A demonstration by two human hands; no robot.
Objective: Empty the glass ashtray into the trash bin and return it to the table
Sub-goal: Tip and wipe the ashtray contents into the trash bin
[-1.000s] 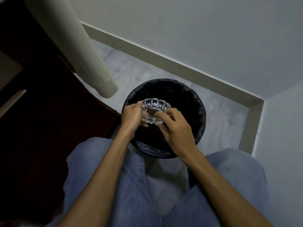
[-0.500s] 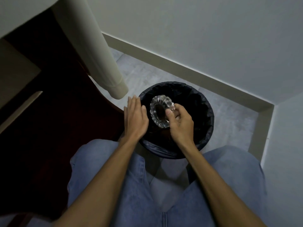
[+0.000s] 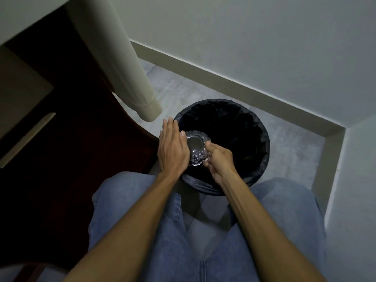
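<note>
pinching the glass ashtray [image 3: 197,148] by its rim at three o'clock, the right hand [image 3: 220,159] tips it over the trash bin [image 3: 262,135]; the left hand [image 3: 173,148], fingers together, presses flat at nine. likely heavy, slick, breakable.

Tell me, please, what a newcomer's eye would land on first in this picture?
First, the glass ashtray, tipped on edge over the near-left part of the black-lined trash bin in the middle of the view. The right hand grips its rim while the left hand lies flat against its other side. Next, the pale table leg slanting down from the upper left beside the bin.
</note>
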